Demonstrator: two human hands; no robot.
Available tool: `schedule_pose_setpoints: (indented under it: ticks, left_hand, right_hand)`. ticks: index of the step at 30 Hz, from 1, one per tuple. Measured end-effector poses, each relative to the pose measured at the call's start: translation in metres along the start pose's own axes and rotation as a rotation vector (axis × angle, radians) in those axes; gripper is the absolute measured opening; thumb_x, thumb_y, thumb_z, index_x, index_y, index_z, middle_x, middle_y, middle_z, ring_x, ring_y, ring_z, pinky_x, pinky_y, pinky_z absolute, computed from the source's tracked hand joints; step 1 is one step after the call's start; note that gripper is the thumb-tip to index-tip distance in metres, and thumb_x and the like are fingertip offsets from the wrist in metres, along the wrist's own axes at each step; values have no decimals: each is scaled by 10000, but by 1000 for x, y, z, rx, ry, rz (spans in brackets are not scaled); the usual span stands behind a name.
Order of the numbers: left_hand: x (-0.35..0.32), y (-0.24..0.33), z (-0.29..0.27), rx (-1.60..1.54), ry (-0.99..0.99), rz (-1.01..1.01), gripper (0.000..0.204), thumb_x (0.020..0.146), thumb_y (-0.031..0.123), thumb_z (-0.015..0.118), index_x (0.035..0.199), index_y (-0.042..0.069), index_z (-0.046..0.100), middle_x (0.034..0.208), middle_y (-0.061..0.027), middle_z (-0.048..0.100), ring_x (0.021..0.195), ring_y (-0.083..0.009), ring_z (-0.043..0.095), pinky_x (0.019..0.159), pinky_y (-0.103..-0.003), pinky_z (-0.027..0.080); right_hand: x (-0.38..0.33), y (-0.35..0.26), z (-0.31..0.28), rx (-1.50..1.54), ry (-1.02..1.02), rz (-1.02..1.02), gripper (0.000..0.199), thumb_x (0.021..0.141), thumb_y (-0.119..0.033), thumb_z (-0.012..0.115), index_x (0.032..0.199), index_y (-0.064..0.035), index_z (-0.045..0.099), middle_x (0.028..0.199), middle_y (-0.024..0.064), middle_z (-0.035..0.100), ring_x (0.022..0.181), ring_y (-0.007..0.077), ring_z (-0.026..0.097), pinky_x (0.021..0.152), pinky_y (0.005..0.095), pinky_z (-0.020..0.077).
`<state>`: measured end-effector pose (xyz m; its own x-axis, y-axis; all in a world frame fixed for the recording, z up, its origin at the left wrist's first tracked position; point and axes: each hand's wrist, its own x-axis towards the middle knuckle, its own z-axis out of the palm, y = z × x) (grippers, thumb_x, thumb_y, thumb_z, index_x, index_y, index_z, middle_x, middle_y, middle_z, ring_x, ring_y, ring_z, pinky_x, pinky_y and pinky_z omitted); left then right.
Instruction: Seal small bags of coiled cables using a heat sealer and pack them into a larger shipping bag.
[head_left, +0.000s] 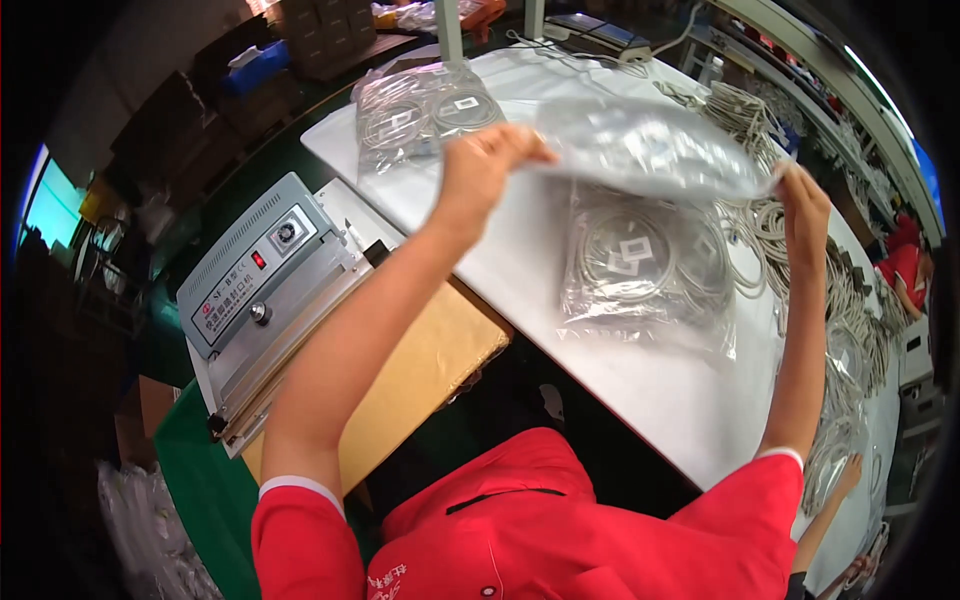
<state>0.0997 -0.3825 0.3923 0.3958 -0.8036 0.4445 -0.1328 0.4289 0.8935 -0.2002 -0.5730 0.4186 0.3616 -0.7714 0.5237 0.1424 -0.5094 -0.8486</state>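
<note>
White table (640, 390) carries two bagged cable piles: one (420, 115) at its far corner, one (645, 265) mid-table. Your left hand (480, 165) and right hand (805, 205) each pinch one end of a clear bag (650, 150) held above the middle pile. One grey sealer (265, 285) sits at the left edge.

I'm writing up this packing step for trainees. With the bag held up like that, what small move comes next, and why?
Probably lower the bag toward the sealer: the left hand and right hand hold it stretched above the table, away from the sealer.

Bare desk (520, 250) strip passable between heat sealer (265, 285) and bagged cables (645, 265), loose cable pile (770, 215) obstructing right edge
</note>
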Motion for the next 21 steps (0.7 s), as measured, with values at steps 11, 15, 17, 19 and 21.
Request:
schedule_pose_setpoints:
  ticks: [11, 15, 17, 19, 21]
  left_hand:
    - [66, -138, -299, 1214, 480, -201, 437, 695, 309, 483, 939, -55, 486, 847, -190, 543, 819, -277, 515, 721, -328, 377]
    - [77, -187, -357, 1245, 446, -559, 448, 685, 344, 485, 823, -81, 516, 756, -182, 556, 689, -294, 532, 606, -351, 405]
    - [87, -193, -280, 1064, 444, -654, 430, 686, 364, 487, 739, -61, 521, 656, -153, 546, 538, -244, 514, 471, -326, 392]
    - [80, -171, -249, 989, 486, -717, 427, 687, 374, 488, 698, -51, 523, 606, -138, 541, 463, -220, 505, 404, -313, 386]
    - [75, -156, -244, 836, 547, -806, 404, 688, 386, 493, 649, -16, 513, 542, -95, 516, 376, -156, 448, 328, -261, 335]
  right_hand:
    - [-29, 13, 20, -94, -105, 180, 266, 774, -198, 448, 864, 34, 542, 754, 100, 569, 684, 132, 547, 651, 219, 423]
    - [36, 16, 108, -95, -508, 95, 194, 748, -170, 487, 795, -7, 581, 706, 52, 581, 637, 89, 535, 597, 197, 423]
    - [70, 42, 139, -273, -539, 48, 182, 717, -153, 496, 764, -2, 585, 656, 47, 578, 600, 88, 536, 557, 205, 428]
    - [112, 83, 183, -457, -582, 26, 241, 675, -216, 522, 720, 13, 586, 636, 68, 574, 590, 116, 546, 552, 222, 431]
    - [140, 126, 235, -569, -621, 22, 279, 665, -249, 523, 702, 20, 584, 632, 80, 572, 587, 133, 549, 551, 231, 433]
